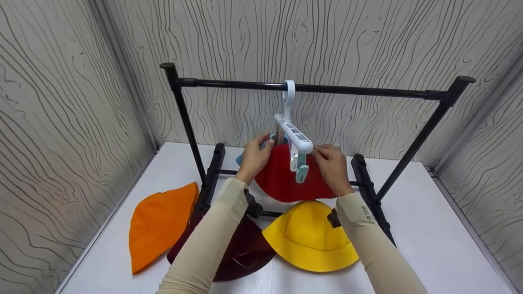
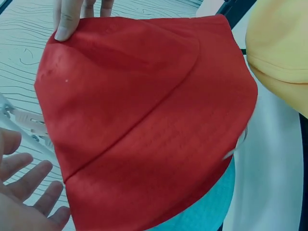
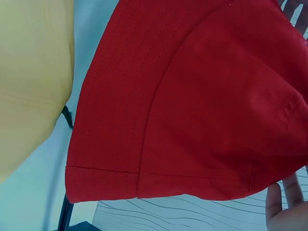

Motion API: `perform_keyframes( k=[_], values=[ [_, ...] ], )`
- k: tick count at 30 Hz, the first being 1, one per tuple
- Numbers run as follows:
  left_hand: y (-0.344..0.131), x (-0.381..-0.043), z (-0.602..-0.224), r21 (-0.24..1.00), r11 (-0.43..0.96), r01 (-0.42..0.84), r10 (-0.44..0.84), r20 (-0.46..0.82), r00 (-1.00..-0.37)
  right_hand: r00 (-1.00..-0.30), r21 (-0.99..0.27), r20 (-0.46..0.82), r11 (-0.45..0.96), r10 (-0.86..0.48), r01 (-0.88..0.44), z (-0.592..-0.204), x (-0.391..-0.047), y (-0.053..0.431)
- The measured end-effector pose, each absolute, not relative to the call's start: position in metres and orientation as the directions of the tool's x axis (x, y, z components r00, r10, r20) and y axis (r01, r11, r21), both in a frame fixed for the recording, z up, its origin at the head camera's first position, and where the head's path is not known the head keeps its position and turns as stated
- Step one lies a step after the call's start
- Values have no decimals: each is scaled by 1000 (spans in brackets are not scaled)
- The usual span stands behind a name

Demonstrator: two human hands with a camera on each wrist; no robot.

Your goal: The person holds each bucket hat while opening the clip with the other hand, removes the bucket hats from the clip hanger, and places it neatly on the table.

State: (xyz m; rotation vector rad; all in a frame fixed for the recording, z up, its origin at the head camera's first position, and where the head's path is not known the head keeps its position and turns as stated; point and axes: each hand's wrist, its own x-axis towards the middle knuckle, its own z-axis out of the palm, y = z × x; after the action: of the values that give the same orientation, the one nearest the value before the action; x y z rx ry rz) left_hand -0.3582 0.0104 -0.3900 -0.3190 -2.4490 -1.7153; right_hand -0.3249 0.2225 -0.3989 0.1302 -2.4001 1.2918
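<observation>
My right hand pinches the upper edge of a red bucket hat, its thumb on the near face in the left wrist view. The hat hangs crown up below a white clip hanger. My left hand is beside the hat's other side, fingers spread and relaxed. At the hanger's near end, a white and mint clip hangs in front of the red cloth. Behind the red hat, a blue hat is mostly hidden; how it is held cannot be seen.
The hanger hooks over the bar of a black rack. An orange hat, a dark maroon hat and a yellow hat lie on the white table. Patterned panels stand behind and at both sides.
</observation>
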Motion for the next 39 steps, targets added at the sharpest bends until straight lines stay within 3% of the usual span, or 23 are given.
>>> perform_keyframes(
  k=[23,28,39],
  values=[
    [1,-343,-400,873,360,330,140,300,-944,-839,-707,535,597,100,-379,-395,-308,244],
    [-1,-337,-405,837,390,385,147,356,-923,-837,-706,538,599,105,-378,-395,-303,250],
    [-6,-321,-415,811,426,401,183,357,-916,-840,-708,524,620,139,-340,-395,-289,268]
  ],
)
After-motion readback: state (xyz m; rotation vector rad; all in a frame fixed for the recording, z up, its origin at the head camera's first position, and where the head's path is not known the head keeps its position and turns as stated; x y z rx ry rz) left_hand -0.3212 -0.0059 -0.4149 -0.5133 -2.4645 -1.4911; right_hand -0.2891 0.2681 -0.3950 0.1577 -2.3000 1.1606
